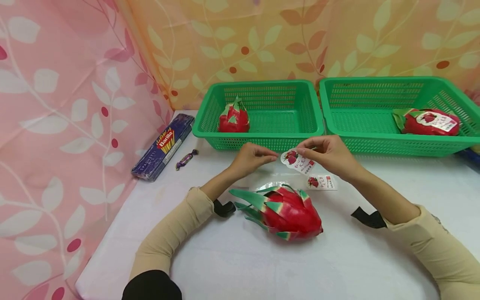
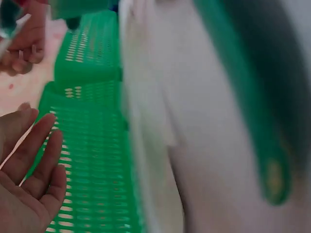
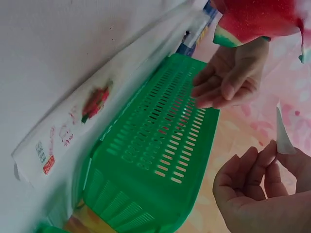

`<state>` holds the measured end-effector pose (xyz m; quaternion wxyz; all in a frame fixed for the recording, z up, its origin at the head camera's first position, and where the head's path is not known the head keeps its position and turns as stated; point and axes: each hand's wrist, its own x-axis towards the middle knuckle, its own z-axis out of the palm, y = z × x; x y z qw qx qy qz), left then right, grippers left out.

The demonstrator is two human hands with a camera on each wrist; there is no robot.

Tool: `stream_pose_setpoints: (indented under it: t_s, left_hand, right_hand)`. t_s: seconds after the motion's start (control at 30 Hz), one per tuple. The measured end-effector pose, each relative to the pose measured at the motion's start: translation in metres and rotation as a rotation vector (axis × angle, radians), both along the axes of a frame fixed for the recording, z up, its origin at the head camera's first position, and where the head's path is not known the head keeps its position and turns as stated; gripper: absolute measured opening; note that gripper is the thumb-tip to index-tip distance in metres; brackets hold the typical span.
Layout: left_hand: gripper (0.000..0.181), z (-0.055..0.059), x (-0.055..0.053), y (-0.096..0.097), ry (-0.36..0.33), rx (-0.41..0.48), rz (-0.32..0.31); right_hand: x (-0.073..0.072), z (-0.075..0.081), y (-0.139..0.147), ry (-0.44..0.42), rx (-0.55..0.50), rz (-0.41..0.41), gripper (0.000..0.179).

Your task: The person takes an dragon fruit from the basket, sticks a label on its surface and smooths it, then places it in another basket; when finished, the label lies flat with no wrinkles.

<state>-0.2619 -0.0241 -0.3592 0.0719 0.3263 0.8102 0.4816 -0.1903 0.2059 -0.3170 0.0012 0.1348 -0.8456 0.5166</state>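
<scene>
Between thumb and forefinger my right hand (image 1: 331, 157) pinches a white sticker (image 1: 290, 158) printed with a red dragon fruit. In the right wrist view the sticker (image 3: 283, 133) shows edge-on, its corner curling up. My left hand (image 1: 250, 161) hovers just left of the sticker, fingers loosely bent and holding nothing; the left wrist view shows the fingers (image 2: 41, 158) apart. Under the hands lies a sticker sheet (image 1: 273, 184) with another printed label (image 1: 321, 182) at its right end. A large red dragon fruit (image 1: 296, 214) with green leaf tips lies on the table nearer me, partly covering the sheet.
Two green baskets stand at the back. The left basket (image 1: 258, 135) holds a dragon fruit (image 1: 234, 118); the right basket (image 1: 393, 146) holds one bearing a sticker (image 1: 436, 120). A blue spaghetti box (image 1: 163, 148) and a purple wrapped candy (image 1: 186, 159) lie at the left on the white table (image 1: 240, 266).
</scene>
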Motion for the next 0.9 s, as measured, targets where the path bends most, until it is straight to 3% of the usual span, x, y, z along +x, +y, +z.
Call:
stream_pose_setpoints:
  t_s: [0.2,0.4,0.57,0.7,0.8,0.9]
  left_hand:
    - [0.02,0.03,0.015,-0.002,-0.02,0.154,-0.053]
    - [0.013,0.056,0.033,0.002,0.086,0.049,-0.028]
    - [0.01,0.063,0.049,0.001,0.094,-0.01,-0.027]
    - [0.01,0.065,0.058,0.0,0.084,0.015,-0.016]
    - [0.011,0.065,0.064,0.001,0.082,0.066,-0.008]
    - [0.01,0.061,0.072,0.002,0.073,0.11,-0.003]
  right_hand:
    - [0.0,0.003,-0.005,0.029,0.052,0.005,0.022]
    - [0.006,0.009,-0.015,0.111,0.058,0.098,0.017]
    - [0.021,0.011,-0.014,0.152,0.063,0.124,0.021]
    - [0.033,0.013,-0.007,0.202,0.082,0.06,0.023]
    - [0.039,0.014,-0.001,0.17,0.063,0.025,0.015]
    - [0.043,0.014,0.006,0.102,0.045,0.064,0.008]
